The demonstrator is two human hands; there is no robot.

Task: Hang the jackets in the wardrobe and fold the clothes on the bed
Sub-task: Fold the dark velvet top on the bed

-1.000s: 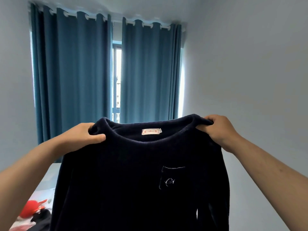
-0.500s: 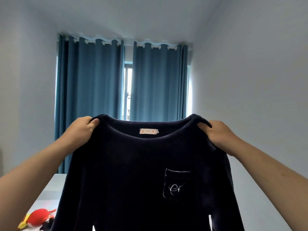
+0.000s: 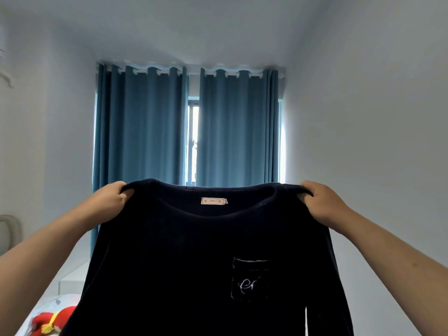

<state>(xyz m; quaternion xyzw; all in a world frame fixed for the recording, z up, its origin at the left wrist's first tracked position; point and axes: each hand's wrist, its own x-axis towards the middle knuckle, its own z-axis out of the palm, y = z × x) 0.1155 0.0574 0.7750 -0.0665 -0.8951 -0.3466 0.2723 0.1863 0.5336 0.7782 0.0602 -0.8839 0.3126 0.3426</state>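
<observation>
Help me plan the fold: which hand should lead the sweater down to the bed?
Likely the left hand: it grips the sweater shoulder nearest the bed; the right hand grips the other.

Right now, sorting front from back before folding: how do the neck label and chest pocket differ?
The neck label is pale with red print, the chest pocket dark navy with pale stitching. The label sits centred at the collar, the larger pocket lower, toward the right hand. Both are on the navy sweater.
</observation>
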